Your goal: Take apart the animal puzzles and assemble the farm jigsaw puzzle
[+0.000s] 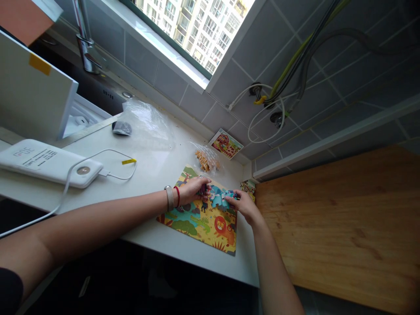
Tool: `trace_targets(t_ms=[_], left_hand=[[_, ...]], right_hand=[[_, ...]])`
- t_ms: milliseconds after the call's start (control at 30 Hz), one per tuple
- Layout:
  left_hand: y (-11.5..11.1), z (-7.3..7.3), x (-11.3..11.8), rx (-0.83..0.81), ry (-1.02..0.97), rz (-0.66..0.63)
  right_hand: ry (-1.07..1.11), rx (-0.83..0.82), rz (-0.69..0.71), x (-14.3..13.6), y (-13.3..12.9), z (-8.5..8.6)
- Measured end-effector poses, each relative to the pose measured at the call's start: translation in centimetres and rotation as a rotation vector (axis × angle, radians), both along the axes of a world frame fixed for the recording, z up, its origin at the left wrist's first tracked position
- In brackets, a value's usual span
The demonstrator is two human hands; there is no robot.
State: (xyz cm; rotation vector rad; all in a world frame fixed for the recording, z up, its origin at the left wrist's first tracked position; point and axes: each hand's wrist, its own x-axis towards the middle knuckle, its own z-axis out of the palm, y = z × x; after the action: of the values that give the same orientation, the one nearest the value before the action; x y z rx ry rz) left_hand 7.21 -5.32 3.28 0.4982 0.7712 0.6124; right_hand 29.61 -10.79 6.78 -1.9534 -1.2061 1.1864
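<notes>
A colourful animal puzzle board (pixel 183 225), with a lion, a crocodile and trees, lies on the white counter under both hands. My left hand (pixel 194 189) is over the board's upper part, fingers closed on small dark puzzle pieces (pixel 204 189) partly hidden by the fingers. Over the board's upper right, my right hand (pixel 244 205) pinches the edge of some light-blue puzzle pieces (pixel 219 199). These blue pieces overlap and cover part of the board's picture. Whether they rest on the board or are held just above it, I cannot tell.
Beyond the board lies a clear bag of orange pieces (pixel 206 161). A picture card (pixel 225 143) leans on the tiled wall. A wooden board (pixel 341 223) borders the right side. Leftward are a clear plastic bag (pixel 144 124), a cabled white power bank (pixel 49 162) and a sink (pixel 98 89).
</notes>
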Motion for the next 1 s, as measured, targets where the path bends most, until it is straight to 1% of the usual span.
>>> trace_targets(t_ms=[67,200,300,333,400,467,533,600,667,767,867,1000], left_hand=[[0.3,0.1,-0.1,-0.007,0.005,0.015],[0.4,0.2,-0.2,-0.015,0.005,0.03],[0.3,0.3,-0.2,-0.011,0.001,0.035],[0.2,0.3,-0.2,-0.008,0.0,0.036],[0.2,0.2,-0.1,-0.005,0.0,0.04],[0.2,0.2,-0.1,-0.004,0.001,0.042],[0.3,0.1,-0.1,-0.005,0.001,0.039],[0.3,0.0,-0.1,-0.004,-0.002,0.035],[0.4,0.0,0.0,0.0,-0.006,0.03],[0.4,-0.2,0.0,0.012,-0.011,0.026],[0.4,-0.4,0.0,0.034,-0.016,0.015],[0.3,-0.6,0.0,0.075,-0.013,-0.011]], right_hand=[[0.054,0.001,-0.025,0.0,-0.2,0.8],[0.11,0.027,-0.03,-0.3,-0.4,2.4],[0.189,0.044,-0.034,-1.0,-0.5,2.6],[0.207,0.031,-0.028,-1.4,-0.5,2.3],[0.18,-0.016,-0.008,-2.3,-0.5,1.2],[0.047,-0.077,0.011,-3.1,-0.3,-0.4],[-0.027,-0.077,0.0,-3.6,-0.1,-1.8],[-0.11,-0.065,0.005,-3.6,0.2,-2.8],[-0.209,-0.055,0.026,-3.3,0.6,-3.2],[-0.323,-0.04,0.056,-2.7,1.0,-3.1],[-0.368,-0.028,0.079,-2.3,1.2,-3.1],[-0.37,0.017,0.121,-2.2,1.0,-3.3]])
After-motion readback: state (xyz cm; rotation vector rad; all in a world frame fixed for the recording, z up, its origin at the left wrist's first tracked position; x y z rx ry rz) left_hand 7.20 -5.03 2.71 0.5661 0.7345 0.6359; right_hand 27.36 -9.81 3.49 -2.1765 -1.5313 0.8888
